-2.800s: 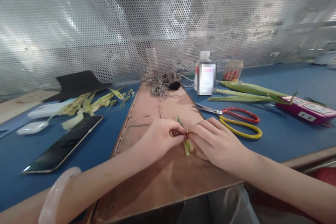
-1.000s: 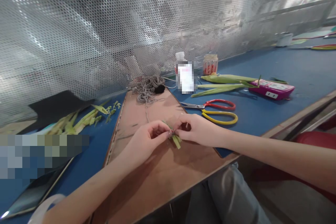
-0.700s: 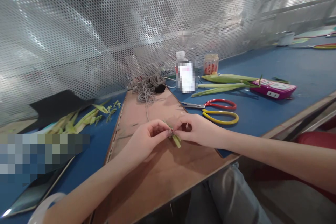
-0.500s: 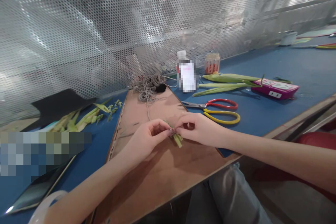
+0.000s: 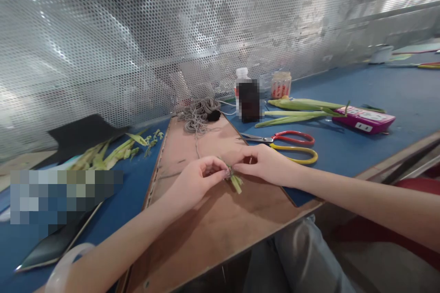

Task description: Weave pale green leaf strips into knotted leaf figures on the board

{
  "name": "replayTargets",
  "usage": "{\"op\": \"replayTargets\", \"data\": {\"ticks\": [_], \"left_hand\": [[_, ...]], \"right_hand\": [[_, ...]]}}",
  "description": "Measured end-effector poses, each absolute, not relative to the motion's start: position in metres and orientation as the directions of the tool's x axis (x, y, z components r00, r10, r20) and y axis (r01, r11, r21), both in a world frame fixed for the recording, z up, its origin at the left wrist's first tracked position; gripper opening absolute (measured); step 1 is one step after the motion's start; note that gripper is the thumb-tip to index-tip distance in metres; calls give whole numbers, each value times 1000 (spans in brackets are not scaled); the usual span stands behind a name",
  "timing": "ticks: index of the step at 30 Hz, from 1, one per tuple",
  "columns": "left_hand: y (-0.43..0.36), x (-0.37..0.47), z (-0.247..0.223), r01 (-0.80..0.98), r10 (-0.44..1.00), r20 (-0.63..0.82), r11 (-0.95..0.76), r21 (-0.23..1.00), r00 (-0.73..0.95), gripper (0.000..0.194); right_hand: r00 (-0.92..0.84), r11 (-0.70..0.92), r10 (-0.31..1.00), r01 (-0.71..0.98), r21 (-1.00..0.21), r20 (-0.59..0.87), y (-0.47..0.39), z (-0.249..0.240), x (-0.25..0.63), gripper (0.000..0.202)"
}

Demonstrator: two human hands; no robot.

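Note:
My left hand (image 5: 202,177) is closed in a pinch on a small bundle of green leaf strips (image 5: 236,185), whose cut ends poke out below the fingertips. My right hand (image 5: 264,162) pinches right beside it, at the bundle's upper right; what lies between its fingertips is too small to make out. Both hands are over a brown wooden board (image 5: 220,238). A grey cord (image 5: 197,146) runs from a loose heap of cord (image 5: 199,114) toward my left hand. Scissors (image 5: 294,138) with one red and one yellow handle lie just beyond my right hand.
Long green leaves (image 5: 302,104) and a magenta box (image 5: 364,121) lie at right on the blue table (image 5: 347,155). A bottle (image 5: 242,73), a blurred phone (image 5: 250,103) and a jar (image 5: 281,85) stand behind. Leaf scraps (image 5: 120,153) lie left; a perforated metal screen (image 5: 178,32) rises behind.
The phone's screen has gone from bright to dark. The view has shifted slightly, and my right fingertips sit a little farther from my left ones.

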State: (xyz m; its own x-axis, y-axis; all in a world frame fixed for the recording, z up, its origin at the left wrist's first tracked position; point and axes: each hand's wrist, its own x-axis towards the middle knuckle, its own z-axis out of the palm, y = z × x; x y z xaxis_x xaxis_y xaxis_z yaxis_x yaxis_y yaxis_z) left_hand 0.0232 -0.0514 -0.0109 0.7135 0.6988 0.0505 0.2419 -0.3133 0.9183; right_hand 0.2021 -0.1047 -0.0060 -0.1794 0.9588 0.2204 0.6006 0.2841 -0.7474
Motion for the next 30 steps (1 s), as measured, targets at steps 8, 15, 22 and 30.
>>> {"op": "replayTargets", "data": {"ticks": [8,15,22,30], "left_hand": [[-51,24,-9,258,700,65,-345,902,712,12],[-52,24,-8,258,705,52,-326,910,708,10],[-53,24,-7,266,710,54,-332,905,703,10],[-52,23,-8,263,709,55,-331,906,703,10]], "right_hand": [[-155,232,973,628,-743,173,-105,0,199,13],[-172,237,971,605,-760,166,-105,-1,200,17],[-174,270,963,612,-743,207,-106,-4,200,14],[-227,352,936,665,-659,270,-106,-3,195,8]]}}
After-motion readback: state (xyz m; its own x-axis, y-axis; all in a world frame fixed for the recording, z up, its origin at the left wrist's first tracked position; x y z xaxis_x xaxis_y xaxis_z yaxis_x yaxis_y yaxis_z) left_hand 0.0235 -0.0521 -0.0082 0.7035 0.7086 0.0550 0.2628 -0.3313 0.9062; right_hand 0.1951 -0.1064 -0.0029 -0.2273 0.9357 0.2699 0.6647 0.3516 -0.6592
